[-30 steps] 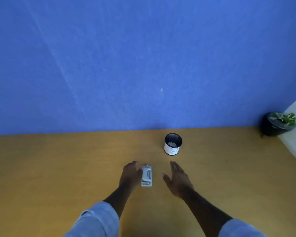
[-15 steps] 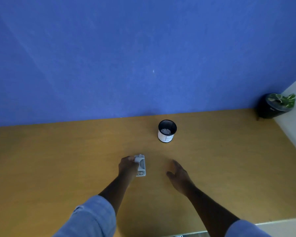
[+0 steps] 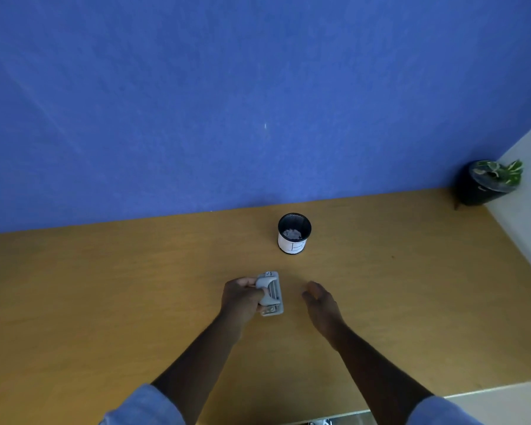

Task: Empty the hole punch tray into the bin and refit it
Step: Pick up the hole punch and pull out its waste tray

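Note:
A small grey hole punch (image 3: 271, 294) sits on the wooden desk (image 3: 105, 302) in front of me. My left hand (image 3: 240, 299) is wrapped around its left side and handle. To the right of the punch my right hand (image 3: 321, 303) hovers open, a short gap away, holding nothing. The bin (image 3: 294, 233) is a small black mesh cup with a white label, standing beyond the punch near the blue wall; pale scraps lie inside it. The punch's tray is not separately visible.
A black pot with a green plant (image 3: 488, 182) stands in the far right corner. The blue wall (image 3: 258, 102) closes the back of the desk. The desk's near edge (image 3: 488, 388) shows at the lower right.
My left hand has gone from beside the punch to gripping it. My right hand stayed open to its right. The view has tilted, so everything sits lower on the desk.

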### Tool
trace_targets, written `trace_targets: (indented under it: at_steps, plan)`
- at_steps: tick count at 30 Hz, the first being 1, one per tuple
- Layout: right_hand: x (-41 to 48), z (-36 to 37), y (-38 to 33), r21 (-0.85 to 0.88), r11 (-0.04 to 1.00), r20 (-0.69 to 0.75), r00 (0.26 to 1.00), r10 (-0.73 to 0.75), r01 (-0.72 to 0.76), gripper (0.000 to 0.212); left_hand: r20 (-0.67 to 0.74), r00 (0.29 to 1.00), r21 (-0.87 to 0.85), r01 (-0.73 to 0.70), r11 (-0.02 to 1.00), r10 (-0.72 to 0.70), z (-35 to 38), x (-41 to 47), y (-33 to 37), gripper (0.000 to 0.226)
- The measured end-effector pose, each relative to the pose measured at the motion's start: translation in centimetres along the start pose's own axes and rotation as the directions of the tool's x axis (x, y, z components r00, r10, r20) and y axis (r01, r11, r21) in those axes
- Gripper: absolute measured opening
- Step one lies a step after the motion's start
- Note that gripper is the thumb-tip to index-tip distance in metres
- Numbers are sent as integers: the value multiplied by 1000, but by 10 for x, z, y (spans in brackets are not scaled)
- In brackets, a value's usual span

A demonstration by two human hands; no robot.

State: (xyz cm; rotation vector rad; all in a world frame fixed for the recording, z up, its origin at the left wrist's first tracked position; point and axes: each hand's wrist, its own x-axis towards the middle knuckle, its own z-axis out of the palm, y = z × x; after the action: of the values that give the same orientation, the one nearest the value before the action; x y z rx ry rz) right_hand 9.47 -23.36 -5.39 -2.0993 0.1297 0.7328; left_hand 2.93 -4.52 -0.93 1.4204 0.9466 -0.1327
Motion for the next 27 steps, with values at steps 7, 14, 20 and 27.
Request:
trace_targets:
  at_steps: [7, 14, 20, 27]
  plan:
    - [-18, 1, -28, 597, 780, 205, 976, 78, -188, 44, 53, 998, -94, -40, 995, 45, 6, -28, 16, 17]
    - [-41, -7, -44, 761, 566, 487, 855, -178, -316, 66, 129, 987, -111, -80, 991, 95, 13, -52, 20, 16]
    - [-48, -6, -47, 793, 519, 474, 859, -195, -320, 56, 184, 976, -124, -96, 988, 118, 14, -68, 25, 12]
    - [-59, -4, -52, 797, 446, 540, 811, -226, -406, 54, 175, 976, -110, -114, 987, 132, 11, -84, 28, 11]
